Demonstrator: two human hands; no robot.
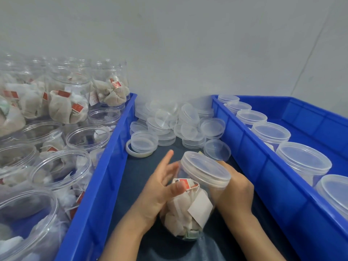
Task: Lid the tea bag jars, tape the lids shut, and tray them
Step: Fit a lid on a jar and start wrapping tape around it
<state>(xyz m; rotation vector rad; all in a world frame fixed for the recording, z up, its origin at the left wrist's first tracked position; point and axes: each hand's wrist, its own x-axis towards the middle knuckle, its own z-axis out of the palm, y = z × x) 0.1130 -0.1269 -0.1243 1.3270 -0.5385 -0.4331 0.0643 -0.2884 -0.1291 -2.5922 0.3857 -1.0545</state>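
Lidded jar (pixel 190 202) tilted between left grip (pixel 160 187); right grip (pixel 235 189).

Two hands (pixel 160 187) (pixel 235 189). Two blue trays (pixel 98 185) (pixel 263 162). One held jar (pixel 192 204). Six lidded jars in right tray (pixel 303 162). One tape roll (pixel 130 149). Loose lids (pixel 169 121): too many to count.

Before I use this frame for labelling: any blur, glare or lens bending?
Head view: even, soft light with faint shadows; the left hand looks slightly motion-blurred beside the sharper jar; weak highlights on the loose lids; wide-angle bending curves the blue tray edges; open jars at far left smear.
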